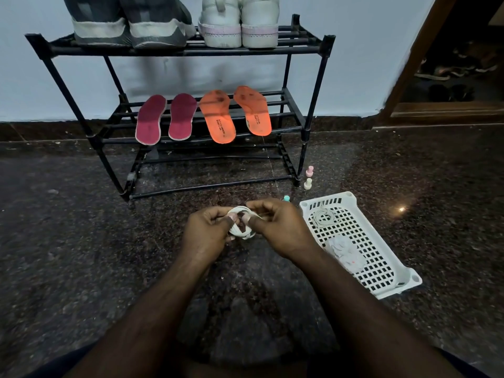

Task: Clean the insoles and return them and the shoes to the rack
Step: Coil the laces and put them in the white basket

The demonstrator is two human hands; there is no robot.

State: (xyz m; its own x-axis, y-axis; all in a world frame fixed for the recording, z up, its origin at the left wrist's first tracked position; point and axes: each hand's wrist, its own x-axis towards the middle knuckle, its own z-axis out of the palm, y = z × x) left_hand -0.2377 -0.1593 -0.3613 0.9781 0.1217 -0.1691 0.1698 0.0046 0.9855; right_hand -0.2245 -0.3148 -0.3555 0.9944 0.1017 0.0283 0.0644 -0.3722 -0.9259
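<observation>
My left hand (pixel 207 230) and right hand (pixel 278 227) pinch a white bundle (pixel 242 223) at 6 o'clock from the rack (pixel 191 50); insoles (pixel 203 115) sit mid-shelf, so I should tease layers apart gently.

On the black rack (pixel 188 51), a grey pair of shoes (pixel 131 23) and a white pair of shoes (pixel 240 23) stood side by side on the top shelf, heels outward, while two maroon insoles (pixel 166 118) and two stained orange insoles (pixel 236 113) lay face up across the middle shelf's bars.
</observation>
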